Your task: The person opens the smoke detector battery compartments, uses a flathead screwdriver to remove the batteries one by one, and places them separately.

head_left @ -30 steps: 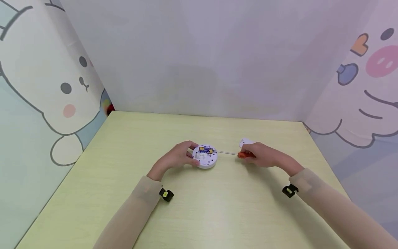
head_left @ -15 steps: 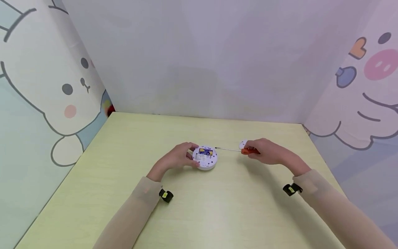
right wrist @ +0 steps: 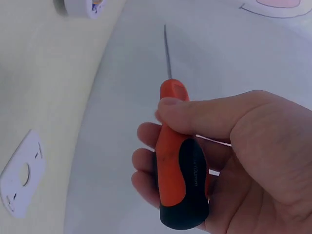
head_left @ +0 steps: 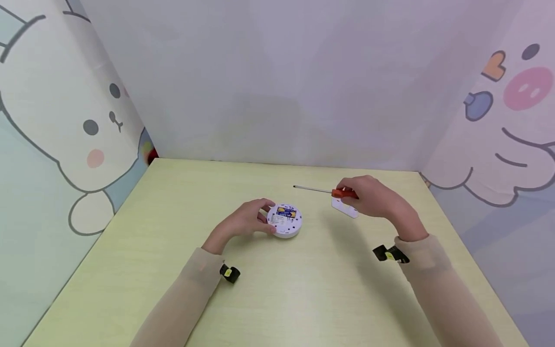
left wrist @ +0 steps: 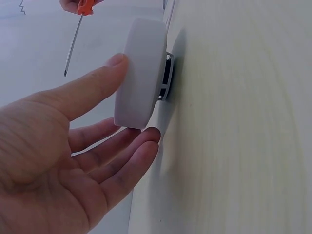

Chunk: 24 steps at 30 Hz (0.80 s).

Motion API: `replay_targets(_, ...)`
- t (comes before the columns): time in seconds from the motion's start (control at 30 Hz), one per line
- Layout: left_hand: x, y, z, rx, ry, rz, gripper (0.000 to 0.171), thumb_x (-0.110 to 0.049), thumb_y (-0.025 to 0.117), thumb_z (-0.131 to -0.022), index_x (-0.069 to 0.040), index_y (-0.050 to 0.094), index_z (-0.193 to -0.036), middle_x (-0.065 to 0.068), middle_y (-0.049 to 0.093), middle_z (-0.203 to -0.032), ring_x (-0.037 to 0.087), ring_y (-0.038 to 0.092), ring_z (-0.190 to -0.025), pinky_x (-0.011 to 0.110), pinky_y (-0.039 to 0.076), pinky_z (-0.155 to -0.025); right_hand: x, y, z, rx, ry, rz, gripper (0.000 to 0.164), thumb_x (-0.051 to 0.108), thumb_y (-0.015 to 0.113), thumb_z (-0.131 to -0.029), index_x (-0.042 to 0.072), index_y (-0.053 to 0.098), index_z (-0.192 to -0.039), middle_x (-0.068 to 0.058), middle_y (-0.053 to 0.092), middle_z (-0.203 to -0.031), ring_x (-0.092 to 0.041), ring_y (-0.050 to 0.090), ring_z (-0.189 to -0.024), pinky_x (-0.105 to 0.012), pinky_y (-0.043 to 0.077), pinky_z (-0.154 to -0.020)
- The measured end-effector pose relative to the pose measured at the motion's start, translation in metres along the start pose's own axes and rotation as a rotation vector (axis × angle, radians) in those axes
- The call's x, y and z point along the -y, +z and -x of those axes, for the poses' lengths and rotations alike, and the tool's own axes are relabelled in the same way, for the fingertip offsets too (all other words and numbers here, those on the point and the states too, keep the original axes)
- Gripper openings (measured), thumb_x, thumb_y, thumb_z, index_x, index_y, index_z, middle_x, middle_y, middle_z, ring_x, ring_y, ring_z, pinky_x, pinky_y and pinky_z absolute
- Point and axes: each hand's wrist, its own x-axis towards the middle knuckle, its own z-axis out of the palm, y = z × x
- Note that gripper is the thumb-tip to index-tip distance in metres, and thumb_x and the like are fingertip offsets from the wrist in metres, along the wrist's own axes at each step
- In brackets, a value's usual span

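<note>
A round white device [head_left: 284,228], much like a smoke alarm, rests on the table with two yellow-and-blue batteries [head_left: 286,212] in its upward-facing compartment. My left hand [head_left: 246,220] grips its left side, the thumb on the near rim and the fingers around the far rim. From the left wrist view, the smooth side wall [left wrist: 139,73] shows beside the thumb. My right hand [head_left: 368,195] holds an orange-and-black screwdriver [right wrist: 170,161] by its handle, the thin shaft pointing left. Raised above the table, its tip is behind the device and apart from it.
A flat white plate [right wrist: 22,173] with a round hole lies on the table under the right hand, to the right of the device. The pale wooden table [head_left: 277,299] meets a plain back wall [head_left: 277,86]. Cartoon-printed panels stand on both sides.
The screwdriver tip has left the battery compartment, and my right hand has lifted it up and away toward the back. More of the white plate shows. My left hand stays on the device.
</note>
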Motion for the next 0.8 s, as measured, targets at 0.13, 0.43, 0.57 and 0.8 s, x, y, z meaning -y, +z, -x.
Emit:
replay_targets(0.13,0.001,0.0,-0.001,0.005,-0.007,0.01,0.075,-0.024,0.092,-0.086,-0.013,0.054,-0.15,0.006,0.064,-0.137,0.017,0.069,-0.108,0.038,0.059,-0.094,0.007,0.006,0.001,-0.044,0.018,0.0,0.016,0.003,0.073,-0.098,0.005,0.074,-0.114,-0.002,0.073,-0.096,-0.015,0.06,-0.076,-0.037,0.053,-0.073)
replay_targets(0.43,0.0,-0.001,-0.002,0.012,-0.015,0.019,0.069,-0.023,0.091,-0.088,-0.011,0.055,-0.145,0.007,0.065,-0.134,0.019,0.069,-0.111,0.041,0.058,-0.097,0.005,0.024,0.003,-0.101,0.076,-0.083,0.016,0.007,0.072,-0.1,0.006,0.074,-0.116,-0.001,0.073,-0.095,-0.016,0.06,-0.076,-0.037,0.052,-0.073)
replay_targets(0.57,-0.001,-0.003,-0.001,0.01,-0.012,0.005,0.066,-0.024,0.091,-0.088,-0.01,0.056,-0.143,0.006,0.066,-0.132,0.019,0.069,-0.111,0.041,0.058,-0.098,0.003,0.028,0.004,-0.107,0.079,-0.095,0.017,0.007,0.072,-0.1,0.006,0.073,-0.117,-0.001,0.073,-0.095,-0.016,0.06,-0.076,-0.037,0.052,-0.073)
replay_targets(0.8,0.0,-0.009,0.002,0.005,-0.016,0.0,0.056,-0.025,0.089,-0.089,-0.01,0.059,-0.134,0.006,0.067,-0.128,0.021,0.069,-0.112,0.042,0.057,-0.099,0.006,0.025,0.001,-0.109,0.076,-0.119,0.017,0.007,0.072,-0.101,0.006,0.073,-0.118,-0.002,0.073,-0.095,-0.016,0.06,-0.075,-0.037,0.052,-0.072)
